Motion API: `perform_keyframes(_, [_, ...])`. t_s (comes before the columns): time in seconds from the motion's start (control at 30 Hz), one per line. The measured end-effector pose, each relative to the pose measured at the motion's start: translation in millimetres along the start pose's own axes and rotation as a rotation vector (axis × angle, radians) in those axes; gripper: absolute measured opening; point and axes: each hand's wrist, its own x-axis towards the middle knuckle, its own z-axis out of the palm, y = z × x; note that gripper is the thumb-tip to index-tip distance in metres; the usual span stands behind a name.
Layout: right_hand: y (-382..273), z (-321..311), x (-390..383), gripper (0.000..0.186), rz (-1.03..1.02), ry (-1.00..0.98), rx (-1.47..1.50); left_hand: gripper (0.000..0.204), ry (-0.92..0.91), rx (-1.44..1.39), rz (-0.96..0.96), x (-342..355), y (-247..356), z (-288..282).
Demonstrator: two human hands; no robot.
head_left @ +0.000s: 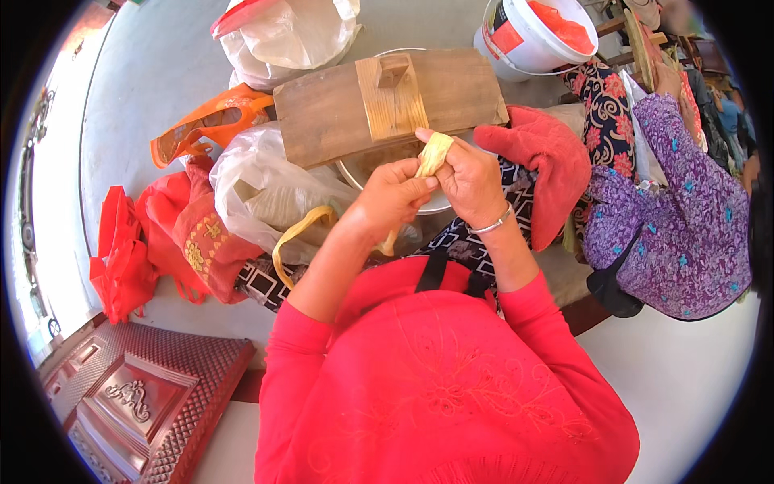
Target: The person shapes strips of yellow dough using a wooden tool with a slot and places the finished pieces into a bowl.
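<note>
A pale yellow, flat, pliable strip [436, 152] is folded round the fingertips of my right hand [474, 184]; I cannot tell what it is made of. My left hand [385, 200] pinches the same strip just below the fold, so both hands meet in front of my chest. Beside my left forearm a long part of yellow strip curves down in a loop, and another piece shows under my left wrist. Just beyond the hands lies a brown wooden board [318, 109] with a lighter crosspiece and a small block on it. It covers part of a pale round basin [347, 175].
Translucent plastic bag [250, 173], orange bag [205, 121] and red bags [125, 258] sit at left. A white bucket [516, 36] with something red inside stands at far right. Red padded cloth [548, 161] lies by my right hand. A person in purple patterned clothes [677, 234] is close at right.
</note>
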Motion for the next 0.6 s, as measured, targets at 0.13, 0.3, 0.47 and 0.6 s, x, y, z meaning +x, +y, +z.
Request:
perform_keyframes(0.13, [4.1, -1.7, -3.8, 0.021, -0.037, -0.154, -0.157, 0.010, 0.115, 0.308, -0.031, -4.3, -8.2, -13.7])
perform_keyframes(0.3, [21.9, 17.3, -30.1, 0.023, 0.583, -0.436, 0.501, 0.016, 0.411, 1.565, 0.705, -6.6, -14.7, -10.4])
perform_keyframes(0.47, [24.3, 24.3, -43.0, 0.029, 1.026, -0.449, 1.428, 0.038, 0.442, 1.502, 0.837, -6.3, -20.2, -1.4])
perform_keyframes(0.6, [21.5, 28.6, -41.6, 0.017, 0.935, -0.295, 1.429, 0.039, 0.380, 1.259, 0.796, -7.9, -17.4, 4.5])
